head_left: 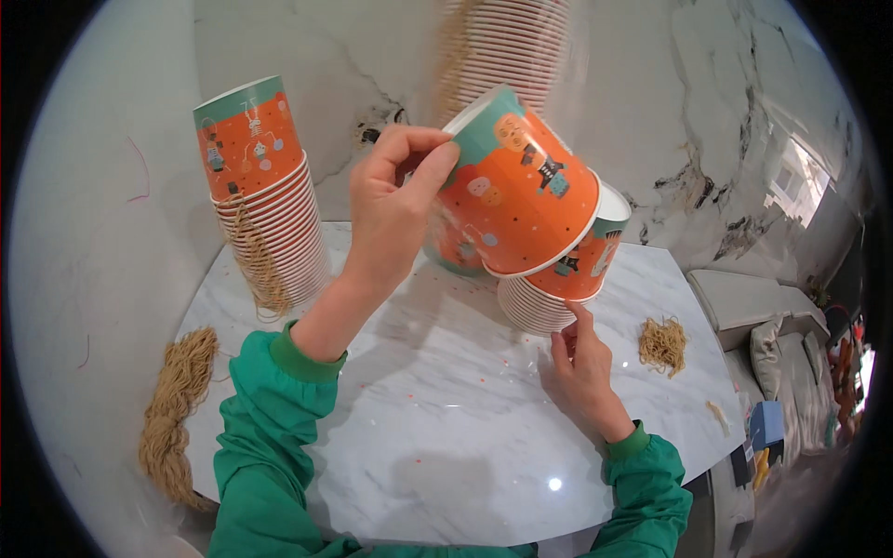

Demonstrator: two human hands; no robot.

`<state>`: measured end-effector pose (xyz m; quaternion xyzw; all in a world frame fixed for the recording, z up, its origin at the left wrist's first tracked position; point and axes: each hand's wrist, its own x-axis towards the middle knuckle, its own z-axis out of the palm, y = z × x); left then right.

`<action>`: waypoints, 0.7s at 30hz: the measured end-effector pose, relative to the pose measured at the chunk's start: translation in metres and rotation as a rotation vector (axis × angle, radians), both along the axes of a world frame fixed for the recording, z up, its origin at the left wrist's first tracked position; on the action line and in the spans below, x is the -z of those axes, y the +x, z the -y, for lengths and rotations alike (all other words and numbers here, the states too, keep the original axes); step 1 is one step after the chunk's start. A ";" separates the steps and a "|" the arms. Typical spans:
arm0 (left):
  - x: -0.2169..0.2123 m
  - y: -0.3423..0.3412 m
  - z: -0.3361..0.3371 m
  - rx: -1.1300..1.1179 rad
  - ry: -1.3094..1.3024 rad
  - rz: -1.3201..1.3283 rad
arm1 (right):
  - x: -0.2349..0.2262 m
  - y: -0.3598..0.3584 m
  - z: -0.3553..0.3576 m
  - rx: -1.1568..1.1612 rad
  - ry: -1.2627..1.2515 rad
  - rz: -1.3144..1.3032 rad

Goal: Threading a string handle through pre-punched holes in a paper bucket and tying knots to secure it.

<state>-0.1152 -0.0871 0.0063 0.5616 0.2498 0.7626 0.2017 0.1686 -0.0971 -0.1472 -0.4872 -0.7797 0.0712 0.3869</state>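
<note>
My left hand (pixel 395 186) pinches the green end of an orange paper cup (pixel 521 191), holding it tilted with its white rim toward the lower right. The cup carries cartoon figures. My right hand (pixel 586 367) has its thumb and forefinger on the near side of a short stack of paper cups (pixel 535 307), at the white rims. This stack's top cup (pixel 591 260) is upside down and partly hidden by the raised cup. A taller stack of upside-down cups (pixel 274 232) leans at the left, with beige strings (pixel 256 256) hanging down its side.
Behind the raised cup rises another tall stack (pixel 516 46), mostly hidden. A thick bundle of beige string (pixel 177 409) drapes over the left edge of the marble-patterned table (pixel 419 502). A small string heap (pixel 662 345) lies at the right. A marbled wall (pixel 642 84) backs the table.
</note>
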 end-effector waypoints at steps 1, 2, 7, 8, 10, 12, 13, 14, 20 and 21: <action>0.004 -0.004 0.002 -0.006 0.003 0.003 | -0.002 -0.006 0.003 -0.053 -0.011 -0.096; 0.007 -0.008 0.005 0.005 -0.028 0.046 | -0.006 -0.012 0.006 -0.107 -0.024 -0.191; 0.022 -0.024 0.010 0.076 -0.053 0.208 | -0.034 -0.050 0.014 -0.437 0.041 -0.285; 0.024 -0.028 0.012 0.076 -0.095 0.246 | -0.041 -0.061 0.016 -0.477 0.095 -0.265; 0.026 -0.037 0.018 0.064 -0.130 0.284 | -0.048 -0.080 0.013 -0.539 0.212 -0.229; 0.029 -0.045 0.024 0.065 -0.198 0.319 | -0.057 -0.097 0.011 -0.557 0.256 -0.204; 0.033 -0.050 0.025 0.060 -0.192 0.323 | -0.062 -0.104 0.012 -0.563 0.301 -0.179; 0.037 -0.055 0.025 0.073 -0.182 0.314 | -0.066 -0.108 0.012 -0.569 0.304 -0.177; 0.055 -0.085 0.033 0.050 -0.115 0.243 | -0.074 -0.130 0.013 -0.815 -0.224 -0.742; 0.059 -0.092 0.031 0.049 -0.114 0.243 | -0.077 -0.135 0.013 -0.817 -0.223 -0.742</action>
